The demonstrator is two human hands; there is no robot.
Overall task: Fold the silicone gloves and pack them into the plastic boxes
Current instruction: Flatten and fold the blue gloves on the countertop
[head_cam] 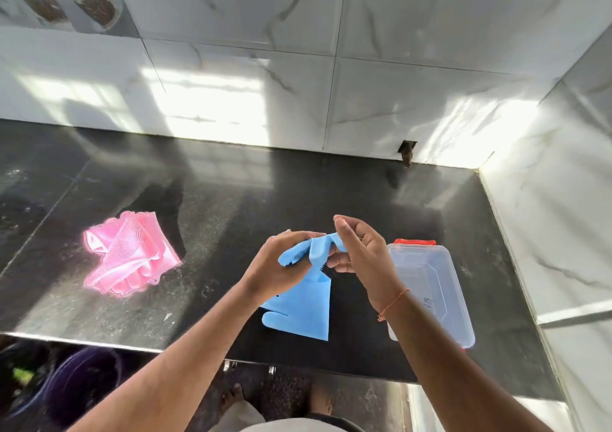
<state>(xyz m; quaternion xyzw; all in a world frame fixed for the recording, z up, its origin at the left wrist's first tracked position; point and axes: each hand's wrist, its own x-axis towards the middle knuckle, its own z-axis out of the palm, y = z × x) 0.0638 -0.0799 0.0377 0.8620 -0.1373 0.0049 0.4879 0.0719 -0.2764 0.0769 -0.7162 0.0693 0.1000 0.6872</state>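
Both hands hold a blue silicone glove just above the black counter. My left hand grips the finger end of the glove, bunched in its palm. My right hand pinches a fold of the same end between thumb and fingers. The glove's cuff and thumb hang down toward the counter's front edge. A clear plastic box with a red clasp stands to the right of my right hand, its lid on. A pile of pink silicone gloves lies at the left of the counter.
White marble-patterned wall tiles close the counter at the back and on the right. A small dark hole sits in the back wall at counter level. Below the front edge are a dark bucket and bare feet.
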